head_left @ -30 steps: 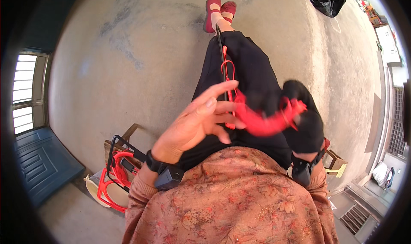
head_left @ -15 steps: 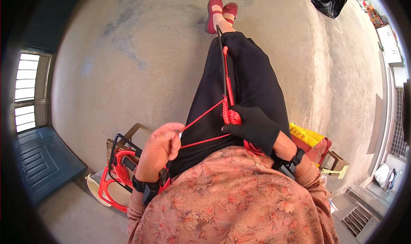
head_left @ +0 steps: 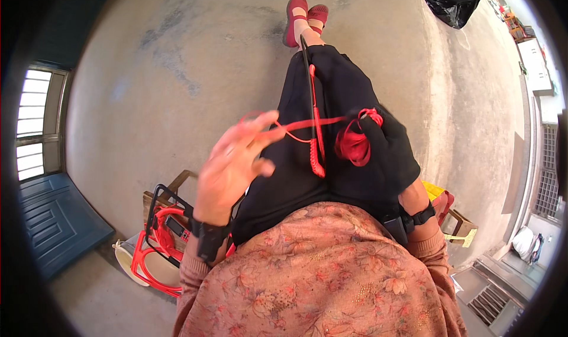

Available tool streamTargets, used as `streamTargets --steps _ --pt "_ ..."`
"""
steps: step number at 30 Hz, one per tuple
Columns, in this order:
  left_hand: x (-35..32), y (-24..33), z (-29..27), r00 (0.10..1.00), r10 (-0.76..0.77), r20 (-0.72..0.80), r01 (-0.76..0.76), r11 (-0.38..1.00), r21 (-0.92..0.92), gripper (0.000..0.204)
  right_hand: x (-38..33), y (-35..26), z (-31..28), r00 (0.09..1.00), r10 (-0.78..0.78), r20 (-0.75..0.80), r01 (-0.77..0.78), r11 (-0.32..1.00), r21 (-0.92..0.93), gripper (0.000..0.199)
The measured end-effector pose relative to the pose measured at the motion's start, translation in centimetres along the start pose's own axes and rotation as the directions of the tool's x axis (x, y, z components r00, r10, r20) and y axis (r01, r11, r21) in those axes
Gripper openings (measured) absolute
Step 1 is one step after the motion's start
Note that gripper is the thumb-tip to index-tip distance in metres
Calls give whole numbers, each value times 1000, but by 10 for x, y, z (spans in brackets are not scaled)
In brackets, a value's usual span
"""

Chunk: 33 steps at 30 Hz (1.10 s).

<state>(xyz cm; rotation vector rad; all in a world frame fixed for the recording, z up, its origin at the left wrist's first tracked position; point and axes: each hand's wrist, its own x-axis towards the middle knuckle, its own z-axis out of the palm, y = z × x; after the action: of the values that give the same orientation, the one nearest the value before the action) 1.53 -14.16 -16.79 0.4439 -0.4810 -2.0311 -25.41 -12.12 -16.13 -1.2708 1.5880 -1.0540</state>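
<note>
A thin black frame [head_left: 305, 59], seen nearly edge-on, lies along my black-trousered legs. Red cord is wound tightly round its near part, ending in a coiled wrap [head_left: 315, 156]. From that wrap a strand rises to my bare left hand [head_left: 234, 159], whose fingers are spread and blurred by motion, with the cord running across them. In a black glove, my right hand [head_left: 395, 153] is closed on a loose bundle of red cord [head_left: 354, 146], part of which hangs below the fingers. Between both hands the cord stretches sideways above the frame.
On my left, a wooden stool [head_left: 184, 180] bears black and red frames [head_left: 142, 260] beside a pale round container [head_left: 123, 257]. A yellow-and-red package [head_left: 435, 192] lies on another wooden seat [head_left: 460, 227] at right. Farther off are a black bag [head_left: 454, 4] and a blue door [head_left: 59, 218].
My right hand has left the coiled wrap and moved right and away from me with the cord bundle. My left hand has risen and its curled fingers have spread.
</note>
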Motion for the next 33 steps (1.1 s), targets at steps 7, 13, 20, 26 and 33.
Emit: streamTargets --steps 7,13,20,26,33 --pt "38 -59 -16 956 -218 -198 294 749 593 27 11 13 37 991 -16 133 67 921 -383 31" --pt "41 -60 -23 965 -166 -205 251 347 904 24 3 30 33 943 116 313 -159 981 115 48" --pt "32 -37 -31 928 -158 -338 352 675 648 17 6 39 11 978 54 200 -79 990 116 48" --pt "0 44 -2 954 40 -297 57 948 312 24 21 -20 20 885 -441 151 463 799 -382 47" --pt "-28 111 51 949 278 149 -313 887 339 24 24 -40 36 826 -106 554 142 990 -22 24"
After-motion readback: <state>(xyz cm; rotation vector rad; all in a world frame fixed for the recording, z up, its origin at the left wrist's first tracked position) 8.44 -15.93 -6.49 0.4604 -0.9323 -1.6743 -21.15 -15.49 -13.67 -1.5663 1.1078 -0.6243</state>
